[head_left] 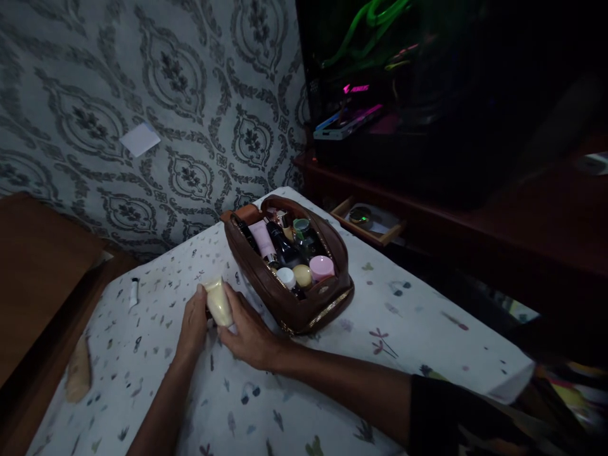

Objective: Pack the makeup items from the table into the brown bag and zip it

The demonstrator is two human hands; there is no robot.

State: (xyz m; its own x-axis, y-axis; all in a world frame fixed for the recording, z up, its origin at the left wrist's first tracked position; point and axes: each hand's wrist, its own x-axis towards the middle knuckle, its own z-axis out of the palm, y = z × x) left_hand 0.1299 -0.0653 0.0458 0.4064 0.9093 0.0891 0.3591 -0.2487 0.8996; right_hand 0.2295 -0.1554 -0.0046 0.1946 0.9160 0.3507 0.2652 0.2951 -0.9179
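Between my two hands is a pale yellow squeeze tube (218, 303), its flat end up and its white cap low by my right fingers. My left hand (193, 320) grips the tube's left side. From the other side my right hand (249, 329) closes on it. Just beyond and to the right stands a brown zip bag (266, 292), open at the top. Inside it are a pink tube (261, 239), a black tube (281, 242), a pink-lidded jar (322, 267), a yellow-lidded jar (302, 275), a white-lidded jar (285, 277) and other bottles.
A small white tube (133, 294) and a beige tube (78, 373) lie at the left on the patterned tablecloth (256, 405). Past the table's right side, a small wooden drawer (375, 234) stands open beneath a dark red desk (456, 228). A brown wooden panel (42, 253) borders the left.
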